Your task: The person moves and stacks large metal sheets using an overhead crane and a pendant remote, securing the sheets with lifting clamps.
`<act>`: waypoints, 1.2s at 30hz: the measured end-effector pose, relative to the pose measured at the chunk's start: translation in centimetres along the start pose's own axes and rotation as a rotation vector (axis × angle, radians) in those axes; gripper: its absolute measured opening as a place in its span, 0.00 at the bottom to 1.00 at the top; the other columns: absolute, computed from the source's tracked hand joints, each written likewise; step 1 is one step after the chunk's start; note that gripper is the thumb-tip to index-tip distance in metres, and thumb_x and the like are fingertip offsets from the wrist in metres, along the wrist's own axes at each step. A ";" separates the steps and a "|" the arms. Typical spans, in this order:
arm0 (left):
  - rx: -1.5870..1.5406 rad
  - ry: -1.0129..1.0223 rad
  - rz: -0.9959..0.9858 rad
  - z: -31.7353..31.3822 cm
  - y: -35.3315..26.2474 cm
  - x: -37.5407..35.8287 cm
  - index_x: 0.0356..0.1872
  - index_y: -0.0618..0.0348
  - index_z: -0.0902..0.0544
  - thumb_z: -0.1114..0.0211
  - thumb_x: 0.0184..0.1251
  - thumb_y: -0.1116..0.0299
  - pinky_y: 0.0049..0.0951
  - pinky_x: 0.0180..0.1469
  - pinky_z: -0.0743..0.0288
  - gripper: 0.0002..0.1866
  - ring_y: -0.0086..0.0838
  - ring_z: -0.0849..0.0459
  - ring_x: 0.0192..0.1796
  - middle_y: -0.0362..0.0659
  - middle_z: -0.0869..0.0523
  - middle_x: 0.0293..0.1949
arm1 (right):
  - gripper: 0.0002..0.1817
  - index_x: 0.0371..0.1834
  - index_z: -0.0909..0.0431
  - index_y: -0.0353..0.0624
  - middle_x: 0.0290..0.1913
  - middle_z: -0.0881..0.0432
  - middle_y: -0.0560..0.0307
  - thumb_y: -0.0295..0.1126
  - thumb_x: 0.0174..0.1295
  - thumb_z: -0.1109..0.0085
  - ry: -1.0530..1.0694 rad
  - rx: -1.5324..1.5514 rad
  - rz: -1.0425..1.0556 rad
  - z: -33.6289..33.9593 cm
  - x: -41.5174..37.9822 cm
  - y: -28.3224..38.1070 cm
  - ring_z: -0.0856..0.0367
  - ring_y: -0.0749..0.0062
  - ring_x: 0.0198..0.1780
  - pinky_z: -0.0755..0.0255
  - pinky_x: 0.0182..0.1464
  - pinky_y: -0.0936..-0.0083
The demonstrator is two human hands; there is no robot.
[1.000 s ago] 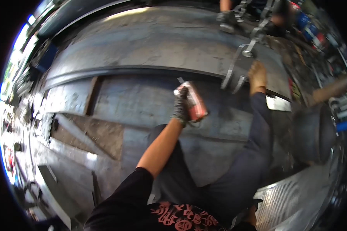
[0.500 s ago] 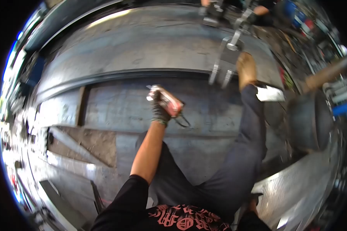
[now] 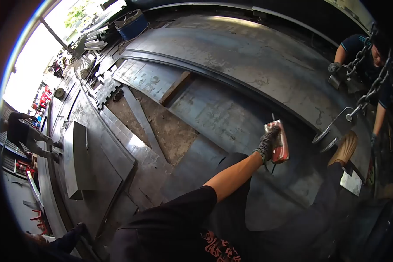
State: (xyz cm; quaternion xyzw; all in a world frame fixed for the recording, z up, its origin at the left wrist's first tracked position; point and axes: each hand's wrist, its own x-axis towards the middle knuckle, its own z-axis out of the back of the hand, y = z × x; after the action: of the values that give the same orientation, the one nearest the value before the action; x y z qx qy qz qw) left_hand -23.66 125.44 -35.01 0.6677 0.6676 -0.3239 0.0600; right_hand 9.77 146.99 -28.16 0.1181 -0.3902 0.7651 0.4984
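Observation:
My left hand [image 3: 268,140], in a dark knitted glove, is closed around a red and white handheld remote control [image 3: 281,146]. A short antenna sticks up from its top and a dark strap hangs below. It is held out above the dark steel plates [image 3: 214,107]. My right hand is out of view. Right of the remote, a metal clamp or hook piece [image 3: 332,133] hangs beside my brown shoe [image 3: 346,147], below a heavy chain [image 3: 375,87].
At the right, a co-worker [image 3: 358,48] with gloved hands is by the chain. Other people [image 3: 26,135] are at the left. A wooden block [image 3: 175,87] lies on the plates, beside a gap showing bare ground [image 3: 174,135]. A blue bin [image 3: 133,26] stands at the back.
My view has swung to the left, bringing the left side of the yard into sight. My left hand still holds the remote, now more upright. My right hand has left the view.

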 end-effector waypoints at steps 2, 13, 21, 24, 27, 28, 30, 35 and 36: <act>-0.108 0.067 -0.103 1.1 0.2 1.1 0.51 0.47 0.24 0.30 0.60 0.46 0.36 0.49 0.23 0.24 0.29 0.20 0.43 0.37 0.18 0.43 | 0.19 0.56 0.25 0.35 0.59 0.24 0.45 0.26 0.64 0.55 0.020 0.051 -0.003 -0.6 0.0 0.5 0.30 0.56 0.64 0.41 0.71 0.64; 0.008 0.125 -0.081 0.1 -0.5 0.8 0.49 0.49 0.20 0.30 0.59 0.51 0.41 0.55 0.24 0.21 0.36 0.20 0.49 0.41 0.17 0.46 | 0.24 0.70 0.38 0.45 0.74 0.42 0.52 0.31 0.72 0.65 0.138 0.085 -0.271 -5.6 -4.1 -0.8 0.46 0.57 0.75 0.54 0.77 0.65; 0.085 0.040 -0.063 0.9 -0.4 1.7 0.52 0.53 0.21 0.31 0.59 0.53 0.43 0.58 0.26 0.23 0.38 0.21 0.51 0.43 0.18 0.48 | 0.20 0.59 0.28 0.44 0.64 0.31 0.49 0.29 0.63 0.54 0.576 0.176 -0.117 3.5 4.2 -0.9 0.38 0.64 0.71 0.45 0.72 0.69; 0.111 0.021 -0.109 0.8 -0.6 1.7 0.53 0.53 0.22 0.31 0.59 0.52 0.43 0.58 0.26 0.24 0.39 0.21 0.51 0.43 0.18 0.49 | 0.16 0.53 0.25 0.44 0.58 0.27 0.50 0.29 0.63 0.51 0.580 0.208 -0.061 4.3 4.8 -1.3 0.34 0.66 0.66 0.40 0.66 0.70; 0.042 0.062 -0.088 2.0 -0.8 2.3 0.54 0.53 0.23 0.30 0.59 0.53 0.43 0.58 0.26 0.26 0.39 0.21 0.52 0.43 0.19 0.50 | 0.14 0.53 0.30 0.45 0.55 0.25 0.50 0.32 0.64 0.51 0.502 0.210 0.014 3.7 1.6 -1.3 0.31 0.65 0.62 0.37 0.62 0.68; 0.042 0.052 -0.091 1.6 -0.8 1.6 0.56 0.52 0.24 0.30 0.59 0.53 0.42 0.59 0.27 0.26 0.38 0.22 0.53 0.43 0.19 0.51 | 0.16 0.54 0.33 0.45 0.55 0.25 0.50 0.33 0.64 0.50 0.529 0.211 0.017 3.8 0.8 -1.2 0.30 0.65 0.61 0.36 0.61 0.67; 0.039 0.032 -0.106 1.6 -1.5 1.1 0.56 0.53 0.24 0.30 0.59 0.53 0.42 0.59 0.26 0.27 0.38 0.22 0.53 0.43 0.19 0.51 | 0.19 0.57 0.39 0.45 0.55 0.24 0.48 0.35 0.64 0.50 0.545 0.213 0.005 4.1 0.5 -1.0 0.28 0.64 0.60 0.35 0.60 0.64; 0.016 0.055 -0.148 3.3 -3.4 1.3 0.53 0.53 0.22 0.31 0.60 0.54 0.42 0.56 0.25 0.24 0.37 0.21 0.51 0.42 0.18 0.49 | 0.31 0.64 0.53 0.46 0.55 0.23 0.46 0.42 0.64 0.48 0.296 0.455 -0.168 7.2 0.2 0.1 0.24 0.63 0.56 0.33 0.58 0.59; 0.008 0.063 -0.130 4.4 -3.5 1.9 0.53 0.53 0.22 0.32 0.60 0.53 0.42 0.56 0.25 0.24 0.37 0.20 0.51 0.42 0.18 0.49 | 0.34 0.65 0.56 0.47 0.55 0.22 0.45 0.43 0.64 0.47 0.294 0.538 -0.246 9.6 -3.0 0.4 0.24 0.62 0.56 0.32 0.58 0.58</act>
State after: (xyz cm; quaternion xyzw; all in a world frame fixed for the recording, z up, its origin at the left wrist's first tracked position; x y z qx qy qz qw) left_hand -28.66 125.13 -38.16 0.6331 0.7098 -0.3085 0.0154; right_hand 8.84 138.05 -23.67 0.1800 -0.0807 0.7835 0.5892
